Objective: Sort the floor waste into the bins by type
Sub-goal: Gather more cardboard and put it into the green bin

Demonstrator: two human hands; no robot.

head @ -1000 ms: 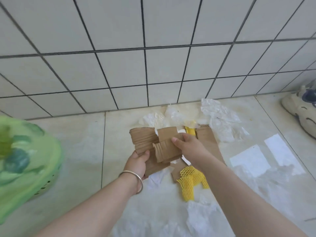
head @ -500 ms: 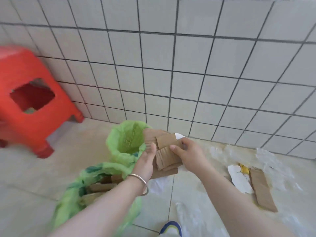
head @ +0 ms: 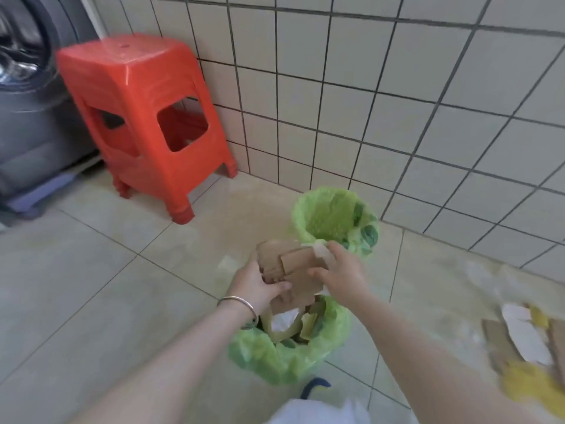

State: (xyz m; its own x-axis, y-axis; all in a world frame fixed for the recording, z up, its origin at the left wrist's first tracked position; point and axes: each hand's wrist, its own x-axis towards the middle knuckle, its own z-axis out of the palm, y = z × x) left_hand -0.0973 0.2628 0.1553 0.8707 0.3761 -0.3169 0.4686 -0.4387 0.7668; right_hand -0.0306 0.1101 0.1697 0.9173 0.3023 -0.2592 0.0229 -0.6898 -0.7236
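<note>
**Cardboard bundle now hanging over the near bin**

Since half a second ago, both hands are carrying the stack of torn brown cardboard pieces (head: pixel 290 270) leftward and it is now hanging directly above the nearer green-bagged waste bin (head: pixel 290 359), where before it was level with the farther one. Left hand (head: pixel 255 284), wearing a thin silver bangle (head: pixel 237 302) on the wrist, is gripping the stack's left edge with its thumb curling over the front. Right hand (head: pixel 339 276) is grasping the right edge, fingers wrapping behind and thumb pressing on the face.

Brown cardboard scraps and a white piece are already lying inside the near bin. Beyond it, against the grey-grouted tiled wall (head: pixel 397 102), the second green-bagged bin (head: pixel 334 220) is standing open. At lower right, blurred, more cardboard, white paper (head: pixel 526 335) and yellow foam netting (head: pixel 529 385) are lying on the floor. At upper left, 1 red plastic stool (head: pixel 146 117) is standing beside a grey washing machine (head: pixel 27 102).
</note>
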